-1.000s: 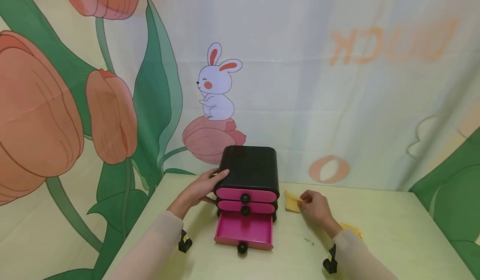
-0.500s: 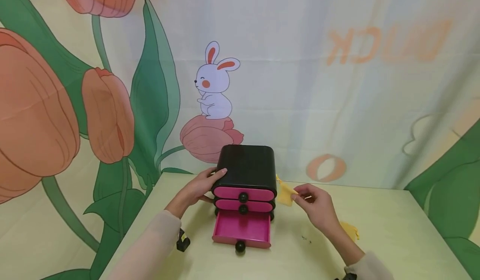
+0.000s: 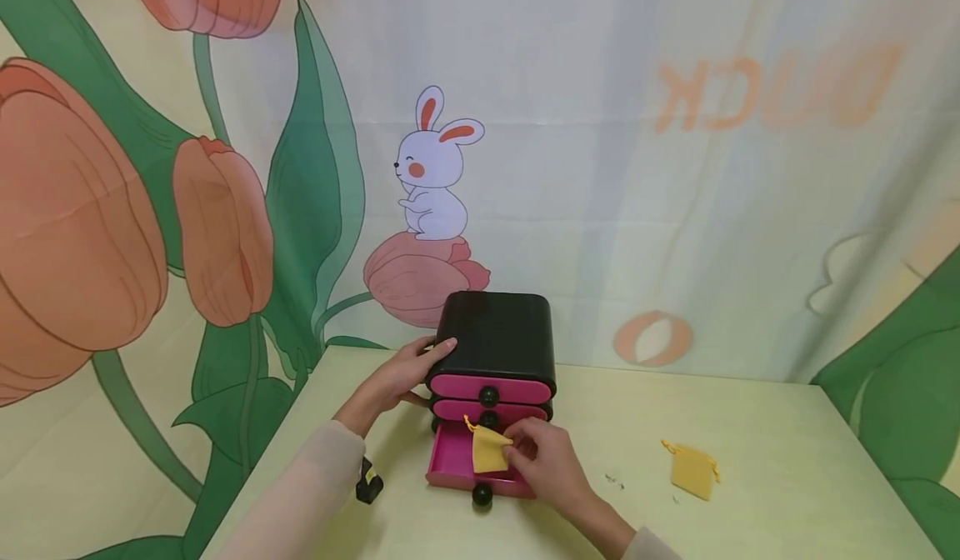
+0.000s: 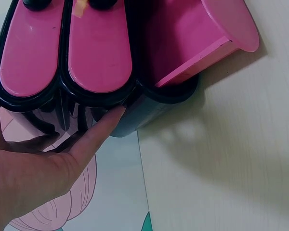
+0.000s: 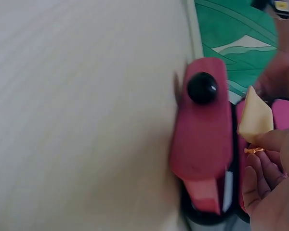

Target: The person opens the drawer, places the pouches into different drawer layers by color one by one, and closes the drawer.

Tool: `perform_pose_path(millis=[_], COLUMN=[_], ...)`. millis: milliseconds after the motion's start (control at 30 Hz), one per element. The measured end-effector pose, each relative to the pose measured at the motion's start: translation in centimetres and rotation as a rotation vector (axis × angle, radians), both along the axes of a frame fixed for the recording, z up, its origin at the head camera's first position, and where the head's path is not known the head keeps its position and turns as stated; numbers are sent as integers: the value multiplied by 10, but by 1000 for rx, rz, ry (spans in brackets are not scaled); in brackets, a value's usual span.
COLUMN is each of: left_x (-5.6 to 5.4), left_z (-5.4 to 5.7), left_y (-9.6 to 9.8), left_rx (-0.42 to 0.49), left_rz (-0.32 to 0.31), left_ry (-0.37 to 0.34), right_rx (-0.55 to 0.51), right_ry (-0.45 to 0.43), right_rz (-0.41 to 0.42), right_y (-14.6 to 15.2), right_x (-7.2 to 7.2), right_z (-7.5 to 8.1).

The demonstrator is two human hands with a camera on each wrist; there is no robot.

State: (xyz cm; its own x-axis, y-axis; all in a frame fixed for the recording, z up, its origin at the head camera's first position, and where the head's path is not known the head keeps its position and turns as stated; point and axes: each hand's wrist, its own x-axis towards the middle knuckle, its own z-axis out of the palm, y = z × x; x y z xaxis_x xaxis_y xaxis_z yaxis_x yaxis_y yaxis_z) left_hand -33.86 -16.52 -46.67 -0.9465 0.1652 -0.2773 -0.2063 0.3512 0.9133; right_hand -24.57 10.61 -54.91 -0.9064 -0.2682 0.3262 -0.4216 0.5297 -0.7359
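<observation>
A small black cabinet (image 3: 497, 335) with pink drawer fronts and round black knobs stands in the middle of the table. Its lowest drawer (image 3: 452, 452) is pulled out. My left hand (image 3: 393, 381) holds the cabinet's left side, thumb over the top edge; the left wrist view shows fingers of this hand (image 4: 29, 178) against the black casing. Between thumb and fingers, my right hand (image 3: 551, 464) pinches a yellow drawstring pouch (image 3: 490, 450) above the pulled-out drawer. In the right wrist view the pouch (image 5: 256, 118) sticks up from the fingertips, cord at its lower end.
A second yellow drawstring pouch (image 3: 692, 471) lies flat on the table at the right. Small dark marks (image 3: 615, 482) show on the pale tabletop (image 3: 780, 443). Behind the table hangs a printed curtain (image 3: 570, 168) with tulips and a rabbit.
My right hand has lifted the pouch from the table right of the cabinet and carried it left over the drawer. The second pouch has come into full view. My left hand stays put.
</observation>
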Motion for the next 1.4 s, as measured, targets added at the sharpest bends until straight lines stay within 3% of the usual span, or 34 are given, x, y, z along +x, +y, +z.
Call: perform_pose_path(millis=[167, 333, 467, 600, 800, 967, 1200, 1400], left_x=[0, 1, 1, 0, 1, 2, 0, 0], left_z=[0, 1, 1, 3, 6, 4, 1, 1], left_y=[3, 4, 4, 3, 3, 2, -1, 0], left_rx=[-1, -4, 1, 18, 15, 8, 14, 15], left_rz=[0, -1, -9, -23, -19, -15, -13, -16], left_ry=[-3, -3, -2, 6, 10, 1, -2, -3], right_rx=[54, 78, 95, 108, 73, 125, 258, 351], right_ry=[25, 19, -11, -45, 3, 52, 36, -29], right_rz=[-21, -47, 1, 42, 35, -54, -181, -238], right_y=[-13, -20, -17, -2, 48, 112, 204, 253], right_x=[-6, -6, -5, -5, -7, -10, -11, -6], right_z=[-15, -21, -16, 0, 24, 33, 19, -4])
